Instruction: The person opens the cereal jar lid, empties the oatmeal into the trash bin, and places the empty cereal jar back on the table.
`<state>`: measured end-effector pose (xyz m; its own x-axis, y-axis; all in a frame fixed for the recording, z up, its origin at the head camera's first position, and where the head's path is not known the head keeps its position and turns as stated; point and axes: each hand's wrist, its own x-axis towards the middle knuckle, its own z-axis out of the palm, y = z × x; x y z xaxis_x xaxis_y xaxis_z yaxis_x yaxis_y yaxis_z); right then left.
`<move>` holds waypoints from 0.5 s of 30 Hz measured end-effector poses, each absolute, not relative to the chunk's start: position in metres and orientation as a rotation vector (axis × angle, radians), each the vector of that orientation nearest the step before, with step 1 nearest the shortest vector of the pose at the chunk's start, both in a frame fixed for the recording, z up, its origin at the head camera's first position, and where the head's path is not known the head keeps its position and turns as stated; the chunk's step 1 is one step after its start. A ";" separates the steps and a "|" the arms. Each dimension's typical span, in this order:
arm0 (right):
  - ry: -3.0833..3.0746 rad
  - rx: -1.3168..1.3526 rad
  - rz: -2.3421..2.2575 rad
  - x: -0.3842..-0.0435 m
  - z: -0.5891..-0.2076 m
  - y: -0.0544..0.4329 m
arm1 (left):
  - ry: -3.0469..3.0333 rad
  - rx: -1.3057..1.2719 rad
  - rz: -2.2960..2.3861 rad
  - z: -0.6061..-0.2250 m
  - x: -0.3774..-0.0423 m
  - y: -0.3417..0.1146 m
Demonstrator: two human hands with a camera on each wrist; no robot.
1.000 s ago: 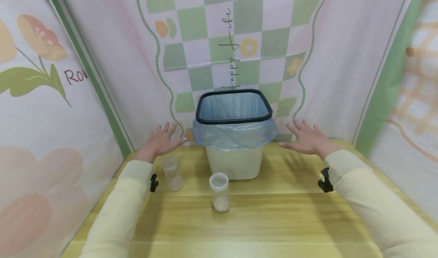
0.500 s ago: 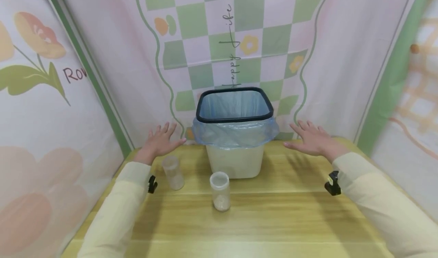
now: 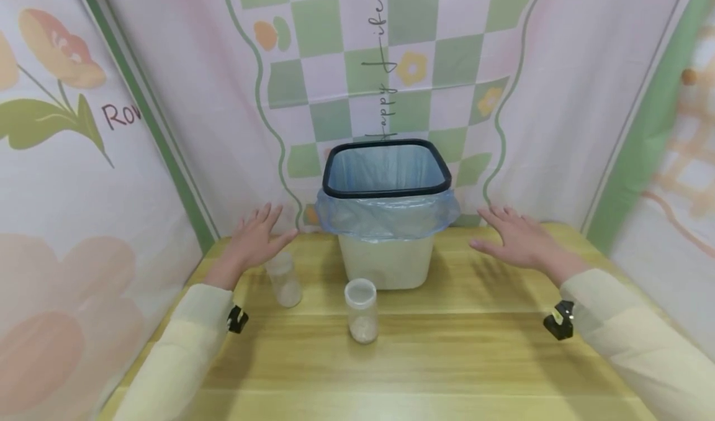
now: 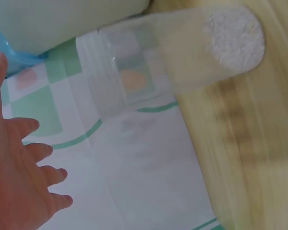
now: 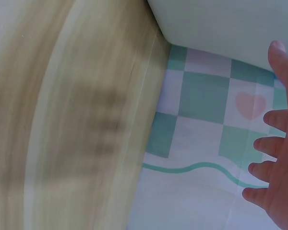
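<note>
My left hand [image 3: 252, 242] hovers with fingers spread, holding nothing, over the left side of the table. Just below it stands a clear jar [image 3: 286, 283], its top partly covered by the hand in the head view; the left wrist view shows white grainy stuff in the bottom of this jar [image 4: 182, 55]. On the right, my right hand [image 3: 518, 239] is also spread and holds nothing. A second clear jar [image 3: 362, 312] with some white stuff at its bottom stands upright in front of the bin. The cream bin [image 3: 385, 262] sits between the hands.
A blue bag [image 3: 391, 219] lines the bin and folds out over its sides under a black rim [image 3: 385, 194]. The wooden table [image 3: 424, 371] ends at a patterned cloth [image 3: 313, 86] behind, with more cloth hanging left and right.
My left hand has drawn back slightly to the left and now overlaps the left jar's top. My right hand has moved outward to the right and slightly down in view. The jars stay put.
</note>
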<state>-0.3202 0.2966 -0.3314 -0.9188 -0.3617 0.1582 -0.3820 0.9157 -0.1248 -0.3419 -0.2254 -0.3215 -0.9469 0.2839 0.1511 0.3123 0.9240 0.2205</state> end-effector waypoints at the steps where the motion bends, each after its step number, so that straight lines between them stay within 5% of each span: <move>1: -2.933 0.580 0.244 -0.318 -0.332 0.296 | -2.957 -0.468 -0.366 -0.323 -0.339 -0.226; 15: -2.885 0.637 0.393 -0.286 -0.345 0.283 | -2.829 -0.560 -0.381 -0.332 -0.306 -0.226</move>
